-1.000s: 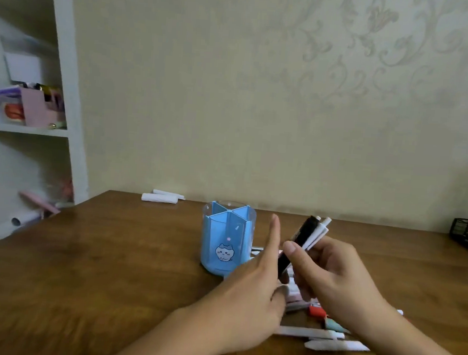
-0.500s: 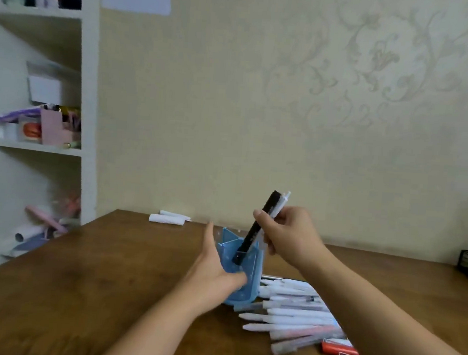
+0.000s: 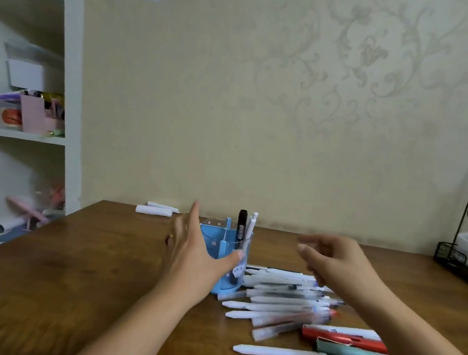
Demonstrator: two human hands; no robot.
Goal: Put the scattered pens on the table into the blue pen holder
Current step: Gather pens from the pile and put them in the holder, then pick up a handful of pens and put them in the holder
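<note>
The blue pen holder point(image 3: 222, 262) is a round, translucent plastic cup split by inner walls into wedge compartments, with small pale specks near its rim and a little white cartoon figure low on its front; no writing on it can be read. It stands on the brown wooden worktop point(image 3: 68, 276), at the left edge of the pen pile. In its right-hand compartment stand a black pen point(image 3: 241, 227) and a white pen point(image 3: 251, 225), both leaning slightly and rising above the rim.

The left hand point(image 3: 193, 260) cups the holder from the left, thumb across its front wall, fingers point(image 3: 194, 216) straight and spread behind it. The right hand point(image 3: 332, 260) hovers empty just right of the holder, above the pile, fingers loosely curled and apart.

The scattered pens point(image 3: 277, 301) lie mostly side by side, white and frosted barrels pointing left. Nearer the viewer lie a red pen point(image 3: 343, 339), a teal pen point(image 3: 353, 352) and more white ones.
</note>
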